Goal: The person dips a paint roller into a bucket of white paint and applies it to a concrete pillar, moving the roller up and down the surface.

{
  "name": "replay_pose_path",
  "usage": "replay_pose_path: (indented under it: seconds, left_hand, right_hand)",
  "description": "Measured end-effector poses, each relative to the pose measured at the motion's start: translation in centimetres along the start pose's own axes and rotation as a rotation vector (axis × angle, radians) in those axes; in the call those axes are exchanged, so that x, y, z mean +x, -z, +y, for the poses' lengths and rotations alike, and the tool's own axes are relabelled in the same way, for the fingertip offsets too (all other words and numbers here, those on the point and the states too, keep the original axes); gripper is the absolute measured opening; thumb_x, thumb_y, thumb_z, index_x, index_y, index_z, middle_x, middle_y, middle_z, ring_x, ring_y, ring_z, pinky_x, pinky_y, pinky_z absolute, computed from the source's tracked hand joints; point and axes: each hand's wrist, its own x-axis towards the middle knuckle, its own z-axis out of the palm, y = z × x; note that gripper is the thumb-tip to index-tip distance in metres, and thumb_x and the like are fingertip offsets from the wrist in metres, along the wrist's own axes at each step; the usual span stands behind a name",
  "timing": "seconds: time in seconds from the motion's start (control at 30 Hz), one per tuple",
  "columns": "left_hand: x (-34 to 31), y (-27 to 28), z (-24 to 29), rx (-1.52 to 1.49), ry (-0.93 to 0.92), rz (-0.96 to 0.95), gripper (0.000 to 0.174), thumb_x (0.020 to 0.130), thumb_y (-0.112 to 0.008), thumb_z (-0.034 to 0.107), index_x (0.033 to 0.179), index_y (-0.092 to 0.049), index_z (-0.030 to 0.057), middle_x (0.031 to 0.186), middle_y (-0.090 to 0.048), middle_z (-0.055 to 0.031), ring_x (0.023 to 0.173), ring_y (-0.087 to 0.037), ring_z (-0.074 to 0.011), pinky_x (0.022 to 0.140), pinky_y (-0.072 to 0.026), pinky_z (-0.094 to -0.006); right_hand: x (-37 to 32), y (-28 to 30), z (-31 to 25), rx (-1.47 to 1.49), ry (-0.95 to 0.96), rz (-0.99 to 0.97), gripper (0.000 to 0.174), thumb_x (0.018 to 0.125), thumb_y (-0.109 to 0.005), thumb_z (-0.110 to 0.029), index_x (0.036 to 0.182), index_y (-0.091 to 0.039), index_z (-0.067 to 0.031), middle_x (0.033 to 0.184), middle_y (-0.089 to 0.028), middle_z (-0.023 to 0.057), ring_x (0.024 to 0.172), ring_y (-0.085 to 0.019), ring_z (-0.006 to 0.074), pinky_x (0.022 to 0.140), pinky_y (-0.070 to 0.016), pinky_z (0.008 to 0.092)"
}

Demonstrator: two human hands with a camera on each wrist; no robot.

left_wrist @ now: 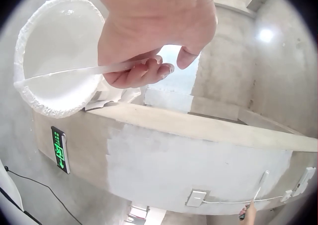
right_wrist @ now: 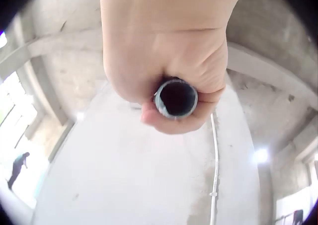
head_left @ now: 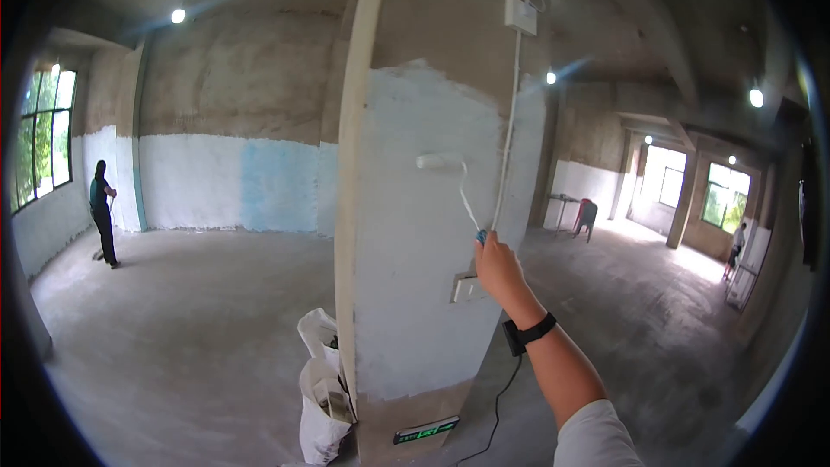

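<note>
My right hand (head_left: pixel 499 270) grips the handle of a paint roller (head_left: pixel 468 195), its white sleeve against the painted pillar (head_left: pixel 415 233) above a light switch (head_left: pixel 468 288). In the right wrist view the hollow end of the roller handle (right_wrist: pixel 175 99) pokes out of the curled fingers. In the left wrist view my left hand (left_wrist: pixel 156 36) has its fingers hooked under the thin handle of a white bucket (left_wrist: pixel 58 56), which hangs with white paint inside and on its rim. The left hand does not show in the head view.
White sacks (head_left: pixel 325 406) stand at the pillar's left foot. A lit exit sign (head_left: pixel 426 430) sits low on the pillar, and a cable (head_left: pixel 500 411) hangs near it. A white conduit (head_left: pixel 510 121) runs up the pillar. A person (head_left: pixel 102 212) stands on the left.
</note>
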Motion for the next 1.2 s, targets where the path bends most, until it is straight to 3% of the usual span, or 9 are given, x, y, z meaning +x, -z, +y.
replay_pose_path:
  seconds: [0.17,0.23,0.37,0.5,0.57,0.63,0.7,0.77,1.2]
  left_hand:
    - [-2.1,-0.4,-2.4,0.07,-0.061,-0.071,0.025,0.097,-0.051,0.031,0.084,-0.052,0.011,0.073,-0.051,-0.0018,0.063,-0.047,-0.0164,0.062,-0.0414,-0.0327]
    - [0.5,3.1,-4.2,0.037,0.182,-0.006,0.029,0.093,-0.055,0.037,0.092,-0.056,0.0083,0.083,-0.056,-0.0065,0.074,-0.053,-0.0216,0.072,-0.0455,-0.0394]
    - [0.1,4.2,-7.3,-0.004,0.225,0.119,0.037,0.092,-0.056,0.04,0.102,-0.059,0.0046,0.086,-0.057,-0.0086,0.086,-0.054,-0.0272,0.085,-0.0471,-0.0464]
    - [-0.3,3.2,-9.5,-0.041,0.222,0.053,0.04,0.092,-0.056,0.041,0.107,-0.06,0.0042,0.085,-0.056,-0.0091,0.085,-0.055,-0.0261,0.084,-0.0483,-0.0455]
    - [-1.2,1.0,-10.6,1.018,-0.173,0.109,0.044,0.093,-0.055,0.042,0.113,-0.059,0.0029,0.084,-0.056,-0.0086,0.078,-0.055,-0.023,0.078,-0.0513,-0.0382]
    - [-3.0,-6.2,-10.5,0.386,0.001,0.335,0.051,0.093,-0.053,0.045,0.115,-0.06,-0.0004,0.077,-0.056,-0.0061,0.064,-0.051,-0.017,0.062,-0.0473,-0.029]
    - [-3.7,-9.1,-10.0,0.212,0.129,0.322,0.037,0.084,-0.056,0.035,0.1,-0.061,0.0022,0.072,-0.056,-0.003,0.059,-0.051,-0.0166,0.062,-0.0467,-0.0316]
    - [-4.8,-8.9,-9.8,0.182,0.175,0.052,0.04,0.092,-0.05,0.028,0.116,-0.059,-0.0025,0.094,-0.063,-0.0118,0.082,-0.06,-0.0239,0.08,-0.0489,-0.0378]
    - [-7.1,-20.9,-12.9,0.469,0.3,-0.048,0.062,0.087,-0.043,0.04,0.126,-0.047,-0.0071,0.076,-0.044,-0.001,0.064,-0.039,-0.0121,0.07,-0.0372,-0.0299]
  right_hand:
    - [-4.3,3.0,2.9,0.29,-0.082,0.037,0.03,0.099,-0.053,-0.028,0.093,-0.052,0.0015,0.071,-0.061,0.0259,0.071,-0.061,0.0475,0.06,-0.046,0.0514]
    - [-9.3,3.2,4.8,0.35,-0.042,-0.003,0.027,0.097,-0.056,-0.026,0.094,-0.051,-0.0004,0.068,-0.062,0.0238,0.067,-0.062,0.0459,0.055,-0.0473,0.0519]
    - [-20.0,2.8,9.1,0.388,0.031,-0.144,0.026,0.096,-0.058,-0.026,0.097,-0.052,-0.0011,0.067,-0.061,0.0233,0.065,-0.061,0.0456,0.054,-0.0459,0.0514]
    - [-27.7,4.7,12.5,0.376,-0.031,-0.491,0.028,0.095,-0.061,-0.03,0.095,-0.056,-0.0021,0.069,-0.062,0.022,0.067,-0.061,0.0441,0.058,-0.0469,0.0504]
    - [-30.7,4.5,14.6,0.377,-0.027,-0.628,0.029,0.094,-0.062,-0.031,0.094,-0.057,-0.0026,0.071,-0.063,0.0214,0.068,-0.062,0.0434,0.059,-0.0473,0.0499]
    - [-34.4,3.9,16.5,0.432,-0.015,-0.732,0.029,0.092,-0.064,-0.032,0.093,-0.059,-0.0036,0.075,-0.065,0.0194,0.07,-0.062,0.0422,0.061,-0.048,0.0487]
    - [-36.9,4.4,17.6,0.433,-0.012,-0.8,0.029,0.091,-0.065,-0.032,0.093,-0.059,-0.0037,0.076,-0.066,0.0187,0.071,-0.062,0.0417,0.061,-0.0482,0.0482]
    - [-39.0,5.4,17.7,0.433,-0.004,-0.902,0.029,0.091,-0.066,-0.032,0.093,-0.059,-0.0037,0.078,-0.066,0.0181,0.072,-0.063,0.0411,0.061,-0.0483,0.0476]
    - [-40.5,13.2,13.8,0.354,0.077,-1.062,0.026,0.09,-0.066,-0.03,0.085,-0.058,-0.0058,0.067,-0.062,0.0114,0.059,-0.06,0.0339,0.052,-0.0442,0.0425]
